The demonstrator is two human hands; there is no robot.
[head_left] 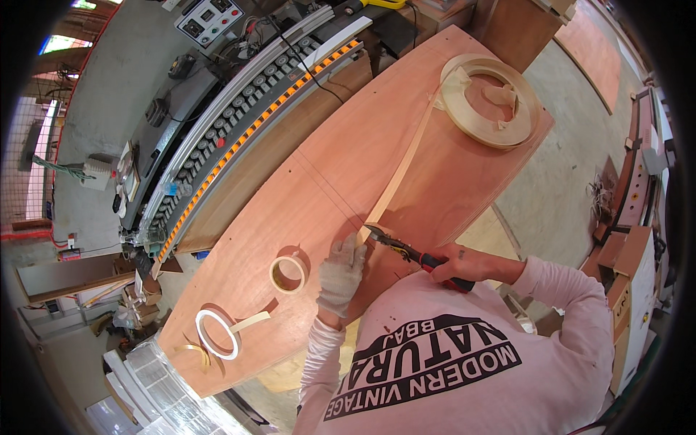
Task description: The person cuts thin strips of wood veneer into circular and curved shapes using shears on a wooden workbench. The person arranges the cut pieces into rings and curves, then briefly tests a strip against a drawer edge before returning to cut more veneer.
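Observation:
My left hand [338, 278], in a pale work glove, grips the end of a thin wood-coloured edging strip [400, 174]. Closed round the red and black handles of a pair of snips [397, 246] is my bare right hand [462, 262]. The jaws meet the strip just beyond my left fingers; whether they have cut into it I cannot tell. From there the strip runs up and right to a large coil [451, 109] of the same banding, which has bits of tape on it. All this rests on a long reddish plywood panel [326, 174].
Left of my gloved hand lies a roll of masking tape [276, 278]. A white ring [233, 344] and curled offcuts [194, 355] are near the panel's lower left end. Along the far side stands a machine with a roller track [246, 94]. A wooden box [511, 29] sits behind the coil.

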